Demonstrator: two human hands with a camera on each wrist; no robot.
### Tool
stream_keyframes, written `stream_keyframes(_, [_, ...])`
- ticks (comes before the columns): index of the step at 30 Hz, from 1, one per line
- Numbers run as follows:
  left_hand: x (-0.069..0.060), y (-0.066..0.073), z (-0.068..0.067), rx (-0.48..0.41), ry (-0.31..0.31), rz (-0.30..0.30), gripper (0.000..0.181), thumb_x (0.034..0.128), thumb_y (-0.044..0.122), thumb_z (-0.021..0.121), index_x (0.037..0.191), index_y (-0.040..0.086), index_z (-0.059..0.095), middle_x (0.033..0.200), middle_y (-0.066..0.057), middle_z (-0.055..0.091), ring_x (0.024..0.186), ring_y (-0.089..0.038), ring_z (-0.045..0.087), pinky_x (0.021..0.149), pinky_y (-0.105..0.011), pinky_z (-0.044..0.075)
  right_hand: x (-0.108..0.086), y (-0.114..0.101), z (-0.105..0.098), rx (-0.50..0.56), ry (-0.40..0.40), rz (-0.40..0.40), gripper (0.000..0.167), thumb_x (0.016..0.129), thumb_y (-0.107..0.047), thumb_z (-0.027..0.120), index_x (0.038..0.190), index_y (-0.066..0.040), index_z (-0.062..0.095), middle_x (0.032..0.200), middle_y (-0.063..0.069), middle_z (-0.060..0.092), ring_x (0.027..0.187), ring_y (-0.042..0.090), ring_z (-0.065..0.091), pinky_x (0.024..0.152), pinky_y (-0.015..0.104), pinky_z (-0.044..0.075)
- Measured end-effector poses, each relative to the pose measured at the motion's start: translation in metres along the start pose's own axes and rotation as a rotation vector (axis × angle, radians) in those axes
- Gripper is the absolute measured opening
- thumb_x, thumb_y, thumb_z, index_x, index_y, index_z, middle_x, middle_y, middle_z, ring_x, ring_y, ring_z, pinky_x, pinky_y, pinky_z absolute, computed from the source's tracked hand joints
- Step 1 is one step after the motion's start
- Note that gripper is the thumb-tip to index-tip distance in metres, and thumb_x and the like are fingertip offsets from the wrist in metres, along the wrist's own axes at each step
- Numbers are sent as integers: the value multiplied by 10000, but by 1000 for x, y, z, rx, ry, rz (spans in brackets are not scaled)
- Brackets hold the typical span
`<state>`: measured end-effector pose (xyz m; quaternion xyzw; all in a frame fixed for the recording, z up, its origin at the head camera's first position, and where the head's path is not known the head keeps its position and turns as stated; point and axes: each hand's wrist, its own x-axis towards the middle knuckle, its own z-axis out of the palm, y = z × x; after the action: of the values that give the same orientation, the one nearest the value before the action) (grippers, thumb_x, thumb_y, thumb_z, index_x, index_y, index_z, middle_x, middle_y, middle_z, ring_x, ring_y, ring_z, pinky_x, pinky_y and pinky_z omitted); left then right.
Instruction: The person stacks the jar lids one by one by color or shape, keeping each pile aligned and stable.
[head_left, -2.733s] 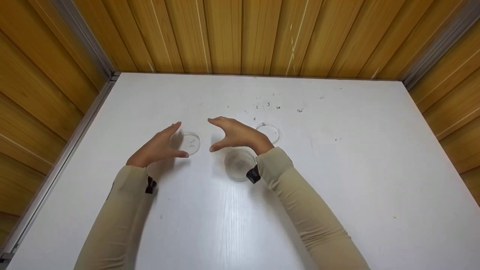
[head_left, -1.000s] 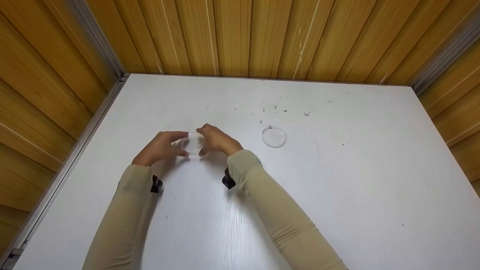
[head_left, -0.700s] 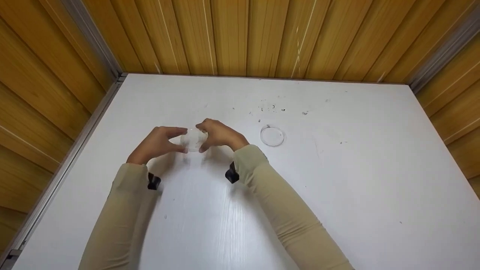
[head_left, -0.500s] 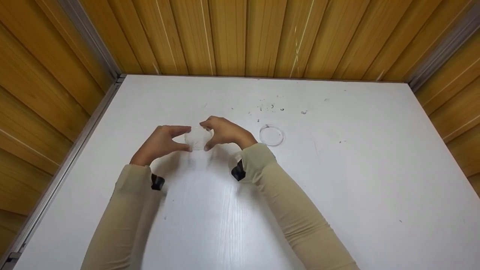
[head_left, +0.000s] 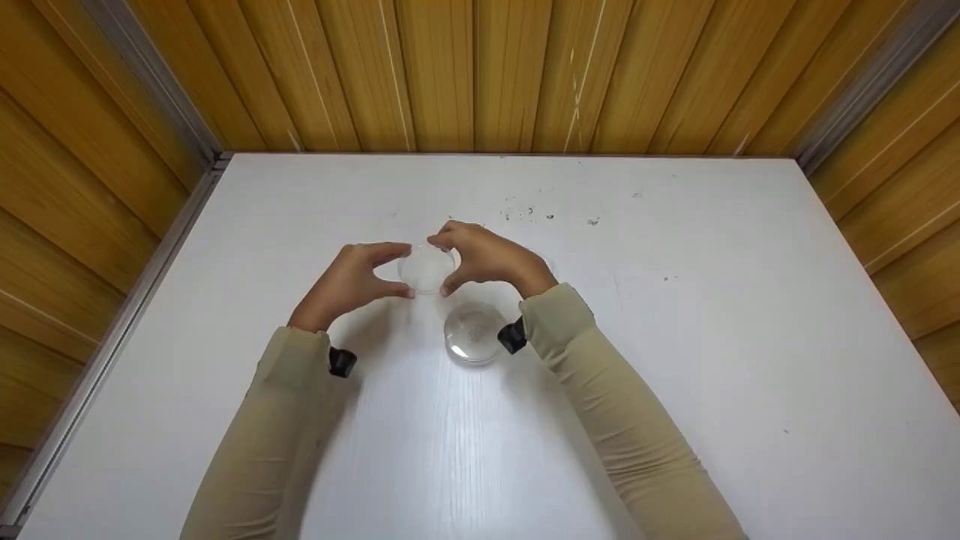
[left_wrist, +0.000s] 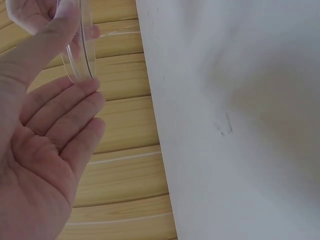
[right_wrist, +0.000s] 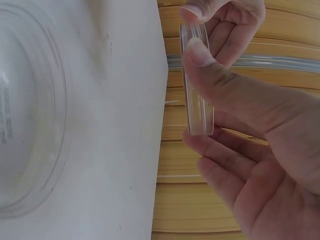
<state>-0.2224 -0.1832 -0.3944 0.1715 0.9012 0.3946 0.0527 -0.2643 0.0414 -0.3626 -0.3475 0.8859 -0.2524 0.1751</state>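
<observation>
Between both hands a clear round dish (head_left: pixel 426 268) is held above the table; it shows edge-on in the left wrist view (left_wrist: pixel 86 45) and the right wrist view (right_wrist: pixel 198 85). My left hand (head_left: pixel 349 283) pinches its left side with thumb and fingertips. On the opposite side my right hand (head_left: pixel 495 259) grips the rim between thumb and fingers. Below the right wrist, another clear round dish (head_left: pixel 472 334) rests on the table, also large at the left of the right wrist view.
A further clear ring-shaped piece (head_left: pixel 553 266) lies mostly hidden behind the right hand. Small dark specks (head_left: pixel 529 211) mark the white table (head_left: pixel 712 337) toward the back. Wood-patterned panels (head_left: pixel 442 75) enclose the back and sides.
Both hands have closed in on the left-hand dish, lifted it off the table and carried it to the right. The dish under the right wrist has come back into view.
</observation>
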Motion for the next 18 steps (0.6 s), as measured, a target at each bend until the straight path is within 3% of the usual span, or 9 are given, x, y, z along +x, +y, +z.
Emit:
stream_keyframes(8, [14, 20, 21, -16, 7, 61, 624, 752, 165, 822, 1309, 24, 580, 1344, -127, 585, 1285, -275, 524, 1084, -416, 413, -27, 18, -13, -3, 22, 11, 754, 754, -187, 824, 1407, -37, 476, 1299, 100, 528, 1219, 274, 501, 1045, 382, 419])
stream_keyframes(18, [27, 45, 49, 2, -30, 102, 643, 755, 181, 823, 1322, 19, 567, 1350, -122, 582, 1287, -253, 523, 1091, -403, 406, -63, 42, -19, 35, 65, 17, 765, 739, -188, 833, 1396, -18, 481, 1311, 127, 526, 1222, 294, 503, 1051, 422, 419])
